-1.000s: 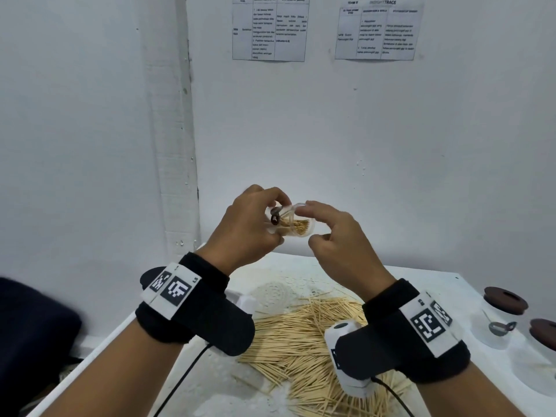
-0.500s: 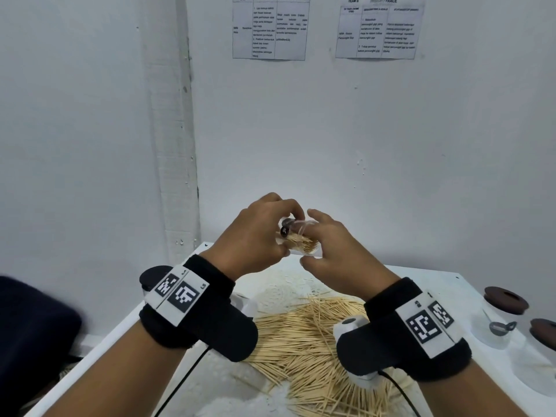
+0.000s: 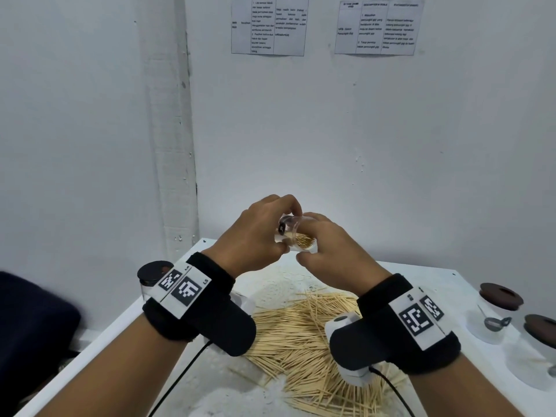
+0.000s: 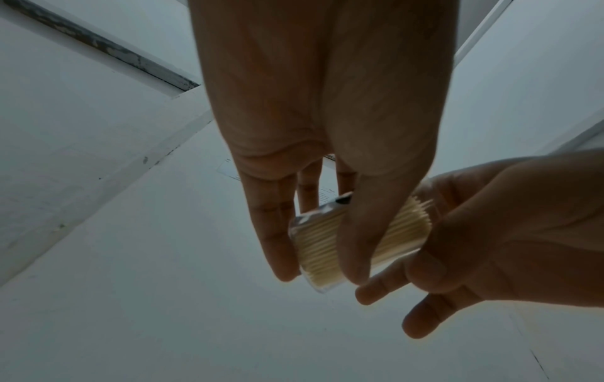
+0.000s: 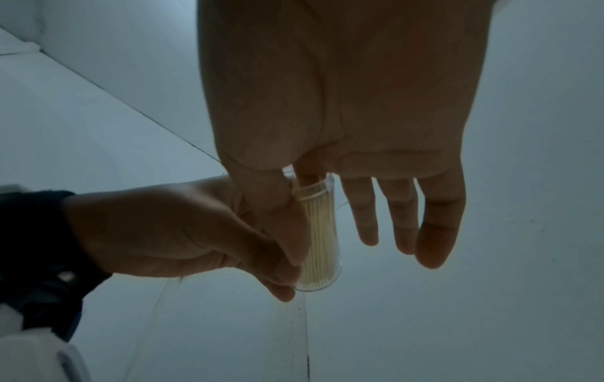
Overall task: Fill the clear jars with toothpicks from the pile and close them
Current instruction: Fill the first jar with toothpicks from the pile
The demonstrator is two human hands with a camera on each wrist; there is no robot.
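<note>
I hold a clear jar (image 3: 301, 236) packed with toothpicks, tilted, in the air above the table (image 3: 436, 275). My left hand (image 3: 255, 233) wraps its fingers and thumb round the jar's body. My right hand (image 3: 328, 254) pinches the rim at the open mouth with thumb and forefinger, its other fingers straight. In the left wrist view the jar (image 4: 403, 232) lies between my left hand (image 4: 314, 129) and my right hand (image 4: 506, 232). In the right wrist view the jar (image 5: 322, 232) stands below my right hand (image 5: 359, 103), with my left hand (image 5: 179, 232) beside it. A toothpick pile (image 3: 301, 335) lies under my wrists.
Two clear jars with brown lids (image 3: 499, 311) (image 3: 538, 341) stand at the table's right edge. Another jar with a dark lid (image 3: 152, 276) stands at the left edge behind my left wrist. A white wall rises just behind the table.
Both hands have come down a little with the jar. My right fingers have closed in over the jar's mouth.
</note>
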